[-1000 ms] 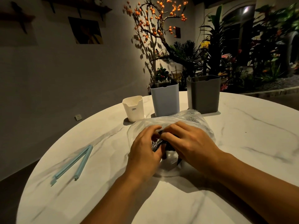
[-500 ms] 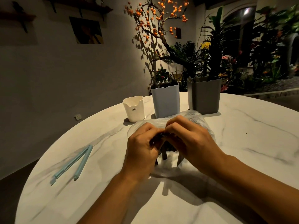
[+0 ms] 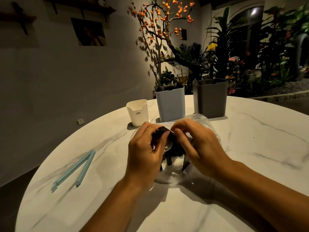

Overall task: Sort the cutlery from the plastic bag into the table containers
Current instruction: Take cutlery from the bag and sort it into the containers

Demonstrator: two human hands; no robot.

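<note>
Both hands in the bag
My left hand (image 3: 144,151) and right hand (image 3: 199,148) pinch dark cutlery (image 3: 173,148) over the plastic bag (image 3: 205,121), fingers curled.

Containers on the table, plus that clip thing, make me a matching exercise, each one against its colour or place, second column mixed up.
Things:
1. Small container
2. Middle container
3. Right-hand container
4. Bag clip

Descriptions:
A. Dark grey, farthest right in the row
B. Pale blue, lying open to the left of the hands
C. White, with a notched rim and small lettering
D. Light blue-grey, tall, directly behind the plastic bag

Pairs: 1-C, 2-D, 3-A, 4-B
</note>
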